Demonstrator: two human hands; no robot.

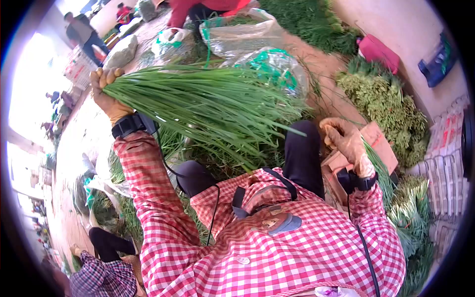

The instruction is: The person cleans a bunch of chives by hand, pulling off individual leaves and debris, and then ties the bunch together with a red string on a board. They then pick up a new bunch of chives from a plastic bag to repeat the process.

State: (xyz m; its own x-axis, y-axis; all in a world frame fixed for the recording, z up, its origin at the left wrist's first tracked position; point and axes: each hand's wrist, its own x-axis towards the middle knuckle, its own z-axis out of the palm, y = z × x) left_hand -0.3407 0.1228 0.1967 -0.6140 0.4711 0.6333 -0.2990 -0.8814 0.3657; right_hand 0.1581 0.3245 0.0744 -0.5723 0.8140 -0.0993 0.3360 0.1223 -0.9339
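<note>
My left hand [106, 91], in a tan glove, is closed around one end of a bunch of long green chives [208, 99]. It is raised at the left, and the leaves fan out to the right above my knees. My right hand [344, 138], also gloved, hovers by my right knee beside a brown cardboard box [380, 146]. Its fingers are loosely curled, with a gap between them and the thumb, and nothing shows in the grasp. A few green leaves [378, 161] hang by the right wrist. More loose greens [232, 153] lie below the bunch, partly hidden by it.
Clear plastic bags [242, 37] with green ties stand ahead. Along the right wall are piled bundles [386, 106], a pink bag [378, 52] and stacked crates [445, 183]. A co-worker in a checked shirt [101, 277] sits at lower left; another in red [213, 7] bends over ahead.
</note>
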